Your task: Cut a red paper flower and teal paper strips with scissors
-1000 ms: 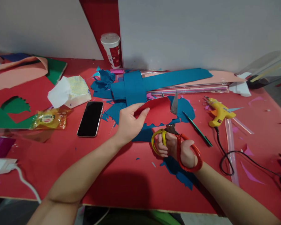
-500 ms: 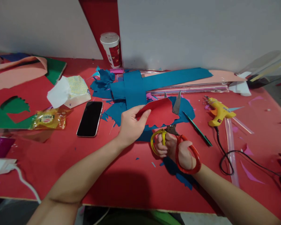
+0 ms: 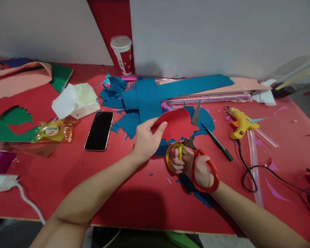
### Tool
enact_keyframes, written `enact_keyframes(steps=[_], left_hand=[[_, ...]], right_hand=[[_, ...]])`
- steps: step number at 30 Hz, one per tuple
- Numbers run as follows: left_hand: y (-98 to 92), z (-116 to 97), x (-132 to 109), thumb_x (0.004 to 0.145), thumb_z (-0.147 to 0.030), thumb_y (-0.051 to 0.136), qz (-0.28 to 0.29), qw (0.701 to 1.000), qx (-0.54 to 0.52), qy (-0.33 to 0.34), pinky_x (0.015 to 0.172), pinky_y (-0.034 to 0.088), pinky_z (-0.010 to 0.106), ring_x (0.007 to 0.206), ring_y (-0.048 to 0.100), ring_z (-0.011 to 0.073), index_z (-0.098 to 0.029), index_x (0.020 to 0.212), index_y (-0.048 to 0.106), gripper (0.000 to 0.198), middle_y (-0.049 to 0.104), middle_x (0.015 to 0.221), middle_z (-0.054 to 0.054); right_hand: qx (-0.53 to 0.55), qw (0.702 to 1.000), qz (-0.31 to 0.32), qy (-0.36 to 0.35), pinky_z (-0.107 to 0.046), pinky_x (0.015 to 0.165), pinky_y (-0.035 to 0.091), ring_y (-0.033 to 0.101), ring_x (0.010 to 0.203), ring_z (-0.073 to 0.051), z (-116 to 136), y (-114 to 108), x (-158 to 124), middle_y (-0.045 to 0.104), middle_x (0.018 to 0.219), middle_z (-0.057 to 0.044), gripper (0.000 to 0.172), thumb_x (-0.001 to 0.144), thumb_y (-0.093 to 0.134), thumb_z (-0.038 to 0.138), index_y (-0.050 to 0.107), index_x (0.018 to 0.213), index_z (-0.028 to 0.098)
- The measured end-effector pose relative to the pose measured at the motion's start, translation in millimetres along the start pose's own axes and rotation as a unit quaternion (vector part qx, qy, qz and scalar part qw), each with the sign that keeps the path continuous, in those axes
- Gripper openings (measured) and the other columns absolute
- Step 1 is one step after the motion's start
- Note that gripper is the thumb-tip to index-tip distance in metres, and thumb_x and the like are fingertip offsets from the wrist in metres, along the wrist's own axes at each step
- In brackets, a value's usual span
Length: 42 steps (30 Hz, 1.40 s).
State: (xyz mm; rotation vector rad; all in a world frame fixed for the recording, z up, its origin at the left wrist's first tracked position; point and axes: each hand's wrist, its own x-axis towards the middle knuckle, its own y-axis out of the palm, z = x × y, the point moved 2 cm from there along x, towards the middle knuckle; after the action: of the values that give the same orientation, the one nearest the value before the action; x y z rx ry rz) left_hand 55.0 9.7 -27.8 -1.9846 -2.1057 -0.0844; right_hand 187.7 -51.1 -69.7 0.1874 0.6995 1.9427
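My left hand (image 3: 147, 139) pinches the left end of a red sheet of paper (image 3: 177, 124) between thumb and fingers. The lower edge of the sheet is cut in a wavy line. My right hand (image 3: 189, 163) is wrapped in the handles of a pair of scissors (image 3: 195, 115), one handle yellow and one red. The blades stand apart at the right end of the red sheet, one partly hidden behind it. Blue paper pieces (image 3: 148, 98) lie on the table behind my hands, and a teal pen (image 3: 217, 141) rests right of the scissors.
A black-screened phone (image 3: 99, 131) lies left of my hands. On the right is a yellow glue gun (image 3: 243, 122) with a looping black cord. A lidded paper cup (image 3: 122, 55) stands at the back. Red, green and peach sheets (image 3: 20, 81) overlap at far left, near a tissue pack (image 3: 85, 100).
The left hand and the red sheet have shifted slightly right. The scissors' red handle has moved a little left, towards the yellow one, and the blades look slightly closer together.
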Motion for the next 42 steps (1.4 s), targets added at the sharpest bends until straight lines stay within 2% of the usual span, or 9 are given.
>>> enact_keyframes(steps=[6,15,25,35,42], left_hand=[[4.9,6.6,-2.7,0.077,-0.028,0.056,-0.001,0.999,-0.046,-0.029,0.074,0.05,0.027,0.083,0.063,0.0161,-0.014,0.09,0.065,0.021,0.07,0.092,0.005],[6.7,9.2,-4.0,0.077,-0.029,0.056,-0.004,0.998,-0.052,-0.039,0.072,0.05,0.027,0.082,0.063,0.0161,-0.015,0.088,0.065,0.02,0.07,0.089,0.005],[12.5,20.3,-7.5,0.075,-0.031,0.058,-0.008,0.989,-0.127,-0.079,0.076,0.05,0.029,0.084,0.063,0.0168,-0.014,0.089,0.065,0.022,0.069,0.091,0.006],[16.6,20.6,-8.9,0.072,-0.031,0.061,-0.016,0.975,-0.189,-0.119,0.075,0.051,0.03,0.084,0.064,0.018,-0.014,0.087,0.064,0.023,0.069,0.09,0.006],[15.4,24.1,-6.5,0.072,-0.032,0.061,-0.008,0.976,-0.187,-0.109,0.075,0.051,0.03,0.082,0.063,0.0172,-0.015,0.088,0.065,0.024,0.069,0.091,0.006]], right_hand=[[0.001,1.0,-0.005,-0.014,-0.019,0.04,0.017,0.016,0.044,-0.006,-2.0,3.3,-0.6,0.022,0.056,0.007,0.067,0.055,0.035,0.084,0.041,0.074,0.02],[-0.001,1.0,-0.021,-0.01,-0.019,0.039,0.017,0.016,0.043,-0.006,-2.1,6.9,0.1,0.023,0.055,0.008,0.067,0.055,0.034,0.085,0.041,0.074,0.021],[0.004,0.999,-0.031,-0.011,-0.018,0.038,0.017,0.016,0.042,-0.006,-6.4,6.4,0.3,0.022,0.055,0.008,0.066,0.055,0.036,0.084,0.039,0.073,0.021],[0.023,0.999,-0.032,0.007,-0.018,0.037,0.017,0.016,0.043,-0.006,-5.2,9.8,-1.1,0.023,0.055,0.008,0.065,0.055,0.035,0.085,0.037,0.071,0.022],[0.0,1.0,-0.03,-0.003,-0.017,0.036,0.017,0.014,0.04,-0.004,-2.1,10.3,-0.4,0.021,0.053,0.009,0.066,0.054,0.036,0.085,0.038,0.07,0.021]])
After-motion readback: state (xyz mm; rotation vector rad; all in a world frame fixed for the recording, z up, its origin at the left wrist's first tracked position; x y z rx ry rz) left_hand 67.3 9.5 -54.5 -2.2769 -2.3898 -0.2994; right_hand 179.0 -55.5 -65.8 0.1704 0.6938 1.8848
